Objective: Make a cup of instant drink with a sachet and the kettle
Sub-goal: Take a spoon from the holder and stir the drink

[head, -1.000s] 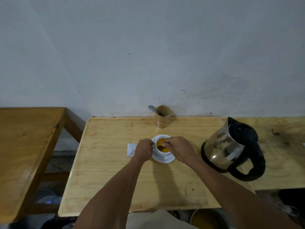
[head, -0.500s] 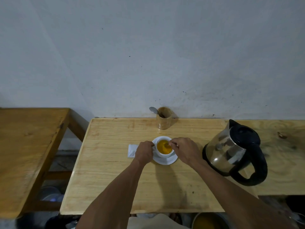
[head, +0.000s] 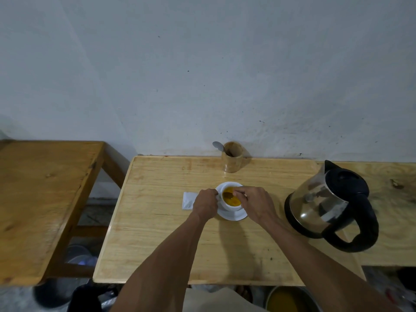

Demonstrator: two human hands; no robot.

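A white cup (head: 233, 204) filled with orange-yellow drink stands on a white saucer (head: 234, 215) in the middle of the light wooden table (head: 157, 239). My left hand (head: 205, 204) grips the cup at its left side, where the handle is hidden. My right hand (head: 255, 204) pinches a spoon (head: 229, 195) whose bowl is in the drink. A white sachet (head: 188, 200) lies flat just left of my left hand. The steel kettle (head: 324, 204) with black lid and handle stands to the right, spout pointing away.
A wooden holder (head: 232, 159) with another spoon (head: 218, 145) in it stands at the back edge against the wall. A darker wooden table (head: 45, 199) stands at the left, across a gap. A yellow bucket (head: 287, 300) sits below the front edge.
The spoon has moved around inside the cup, and my right hand has shifted slightly with it. My left hand has stayed on the cup. The view has drifted a little.
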